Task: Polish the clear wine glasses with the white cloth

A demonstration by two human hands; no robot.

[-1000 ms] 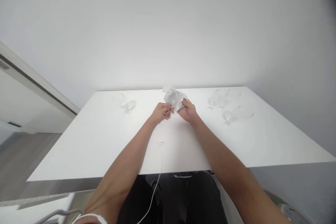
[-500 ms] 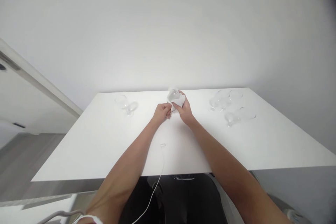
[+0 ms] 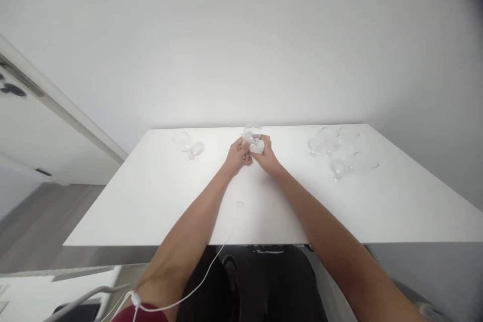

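A clear stemmed glass [image 3: 252, 129] is held over the back middle of the table, with its bowl toward the wall. My left hand [image 3: 236, 157] is closed around its lower part on the left side; the exact grip is partly hidden by the fingers. In my right hand [image 3: 268, 158] is a white cloth [image 3: 257, 147], bunched against the glass. The cloth covers part of the glass's right side.
The white table [image 3: 143, 201] stands against a pale wall. Another clear glass [image 3: 182, 140] is at the back left, and several glasses [image 3: 341, 167] are grouped at the right. A white cable [image 3: 204, 280] crosses the front edge near the middle.
The glass has turned so its bowl shows more clearly, and the cloth sits lower and more bunched. My left hand has moved up against the glass. The view has shifted slightly.
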